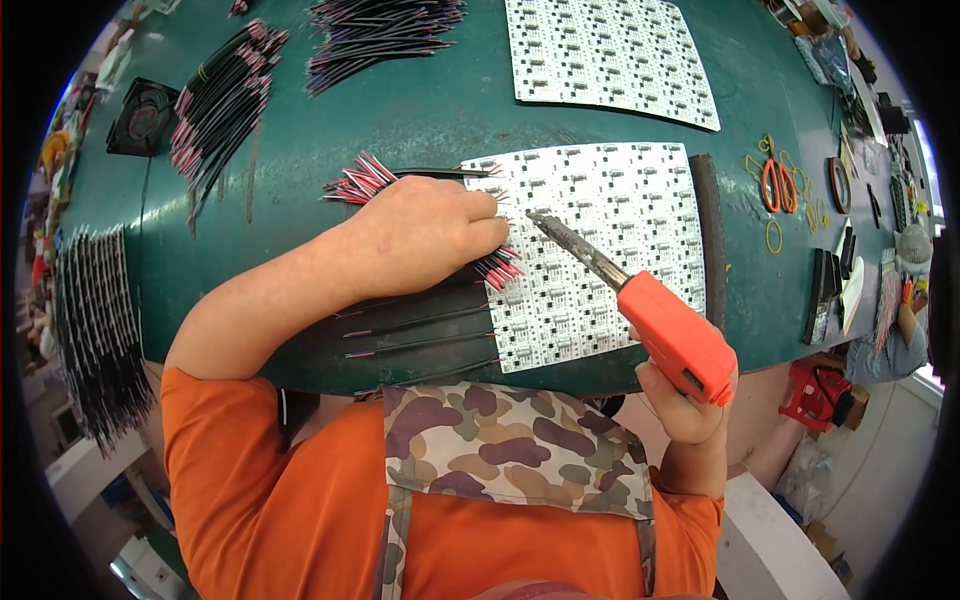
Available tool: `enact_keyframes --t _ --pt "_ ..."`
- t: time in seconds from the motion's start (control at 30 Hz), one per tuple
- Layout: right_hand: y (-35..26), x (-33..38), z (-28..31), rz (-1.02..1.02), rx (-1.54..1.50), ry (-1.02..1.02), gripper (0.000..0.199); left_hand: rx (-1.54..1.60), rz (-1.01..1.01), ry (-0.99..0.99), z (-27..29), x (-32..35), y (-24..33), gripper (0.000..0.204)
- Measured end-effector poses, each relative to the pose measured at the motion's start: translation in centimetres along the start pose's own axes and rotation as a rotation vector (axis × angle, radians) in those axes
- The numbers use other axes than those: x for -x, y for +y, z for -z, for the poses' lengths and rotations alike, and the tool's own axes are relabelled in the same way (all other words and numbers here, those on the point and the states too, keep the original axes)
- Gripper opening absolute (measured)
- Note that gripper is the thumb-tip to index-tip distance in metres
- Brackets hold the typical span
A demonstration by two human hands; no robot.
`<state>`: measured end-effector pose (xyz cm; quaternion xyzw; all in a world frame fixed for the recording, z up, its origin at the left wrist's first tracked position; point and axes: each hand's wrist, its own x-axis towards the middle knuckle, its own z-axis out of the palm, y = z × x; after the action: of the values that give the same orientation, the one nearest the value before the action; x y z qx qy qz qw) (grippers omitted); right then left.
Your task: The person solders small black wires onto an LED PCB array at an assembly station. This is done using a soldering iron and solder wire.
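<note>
My left hand (pixel 430 232) is closed around a bundle of short black wires (pixel 365 180). Their red and white stripped ends stick out on both sides of the fist. It rests over the left edge of a white circuit board panel (pixel 590 260) covered in rows of small parts. In my right hand (pixel 690 405) is a red-handled soldering iron (pixel 675 335), its dark tip over the panel just right of my left fingers. Several single wires (pixel 420 325) lie with one end at the panel's left edge.
A second white panel (pixel 610 60) lies at the far side of the green table (pixel 400 125). Wire piles (pixel 225 100) sit far left, and more hang at the left edge (pixel 95 320). Orange-handled scissors (pixel 778 185) and rubber bands lie right. A dark bar (pixel 708 240) borders the panel.
</note>
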<state>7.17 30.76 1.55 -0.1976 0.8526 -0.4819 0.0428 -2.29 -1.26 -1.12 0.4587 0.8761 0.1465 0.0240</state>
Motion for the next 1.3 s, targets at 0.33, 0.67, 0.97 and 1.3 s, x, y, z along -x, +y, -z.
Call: enact_keyframes --t 0.33,0.67,0.97,1.3 --pt "-0.2 -0.3 -0.5 -0.041 -0.072 -0.051 0.037 0.077 -0.011 -0.038 -0.1 0.0 -0.5 0.03" --pt "-0.2 0.0 -0.6 -0.02 -0.023 -0.05 0.038 0.045 -0.023 -0.04 0.1 -0.1 -0.1 0.026" --pt "-0.3 0.5 -0.6 -0.056 -0.049 -0.007 0.038 0.036 -0.018 -0.046 0.2 -0.1 0.1 0.026" --pt "-0.4 -0.4 -0.7 -0.048 -0.052 -0.028 0.038 -0.006 -0.009 -0.035 0.0 0.0 0.4 0.026"
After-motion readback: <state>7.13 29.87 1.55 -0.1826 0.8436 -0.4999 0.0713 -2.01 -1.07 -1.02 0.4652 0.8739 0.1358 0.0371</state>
